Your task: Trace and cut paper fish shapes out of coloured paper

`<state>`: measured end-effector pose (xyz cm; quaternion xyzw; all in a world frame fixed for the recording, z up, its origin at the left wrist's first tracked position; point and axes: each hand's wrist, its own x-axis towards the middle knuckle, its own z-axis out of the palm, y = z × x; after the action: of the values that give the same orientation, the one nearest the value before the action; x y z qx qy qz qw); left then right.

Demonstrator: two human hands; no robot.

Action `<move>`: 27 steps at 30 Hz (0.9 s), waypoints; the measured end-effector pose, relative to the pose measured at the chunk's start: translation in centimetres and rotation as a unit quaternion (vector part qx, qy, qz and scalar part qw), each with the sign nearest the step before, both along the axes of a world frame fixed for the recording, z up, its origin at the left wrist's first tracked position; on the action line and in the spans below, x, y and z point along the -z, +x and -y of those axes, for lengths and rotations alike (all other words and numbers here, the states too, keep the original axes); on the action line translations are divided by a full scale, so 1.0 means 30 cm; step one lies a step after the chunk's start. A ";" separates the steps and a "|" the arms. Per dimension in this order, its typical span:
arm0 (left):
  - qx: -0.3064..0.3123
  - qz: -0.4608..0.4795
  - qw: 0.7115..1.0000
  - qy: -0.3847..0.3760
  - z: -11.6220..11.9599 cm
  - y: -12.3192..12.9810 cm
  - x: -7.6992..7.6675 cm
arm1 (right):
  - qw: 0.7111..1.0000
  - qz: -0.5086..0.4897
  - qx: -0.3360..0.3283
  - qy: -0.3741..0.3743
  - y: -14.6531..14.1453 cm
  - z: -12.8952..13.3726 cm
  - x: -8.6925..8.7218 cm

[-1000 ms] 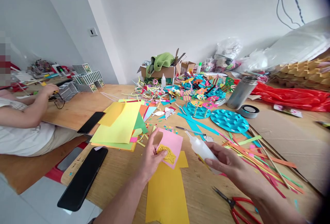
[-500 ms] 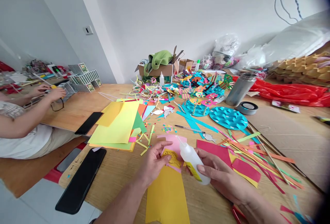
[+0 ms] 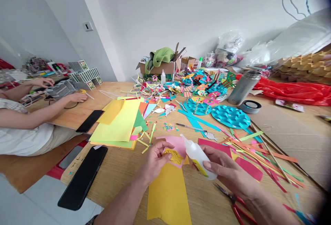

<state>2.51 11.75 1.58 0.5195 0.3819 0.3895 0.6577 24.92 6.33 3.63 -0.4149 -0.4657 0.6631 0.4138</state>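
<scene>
My left hand (image 3: 156,163) pinches a small yellow paper fish (image 3: 175,156) with black outlines and dots, its thumb lying on the fish's left side. Under the fish is a piece of pink paper (image 3: 175,143). A long strip of golden yellow paper (image 3: 168,195) reaches from there toward me. Wrapped around a white squeeze glue bottle (image 3: 198,155), my right hand (image 3: 224,169) keeps it tilted, nozzle up and left, just right of the fish. Red-handled pliers (image 3: 234,201) lie below my right wrist.
Coloured paper sheets (image 3: 116,128) and two phones (image 3: 84,178) lie left. Blue round plates (image 3: 230,116), a steel flask (image 3: 244,87) and paper strips (image 3: 269,156) are at right. Paper fish and a box (image 3: 159,68) stand behind. A co-worker's hand (image 3: 77,97) rests on the far-left table.
The glue bottle and my right hand have shifted slightly right, away from the fish. More of the fish and the pliers shows. The co-worker's hands have moved apart.
</scene>
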 end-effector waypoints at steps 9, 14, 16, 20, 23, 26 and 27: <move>0.001 -0.029 1.000 -0.001 -0.003 -0.005 0.010 | 0.994 0.105 -0.015 0.022 0.072 -0.012 -0.024; -0.002 -0.026 1.000 -0.001 0.000 -0.002 -0.005 | 0.992 0.120 -0.034 0.031 0.075 -0.015 -0.034; -0.006 -0.019 1.000 -0.004 0.001 -0.001 -0.009 | 0.990 0.129 -0.038 0.032 0.072 -0.016 -0.035; -0.022 -0.006 1.000 -0.002 0.000 0.001 -0.010 | 0.991 0.126 -0.033 0.032 0.063 -0.017 -0.034; -0.023 0.005 1.000 -0.010 -0.002 0.000 -0.003 | 0.990 0.136 -0.033 0.025 0.060 -0.016 -0.034; -0.024 0.019 0.999 -0.012 -0.004 -0.002 0.001 | 0.989 0.143 -0.029 0.012 0.060 -0.015 -0.037; -0.026 0.022 0.999 -0.013 -0.004 -0.003 0.001 | 0.990 0.141 -0.027 0.009 0.059 -0.015 -0.038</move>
<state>2.43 11.87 1.55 0.4923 0.3859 0.4127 0.6622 26.69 6.78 4.76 -0.4877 -0.5367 0.6047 0.3292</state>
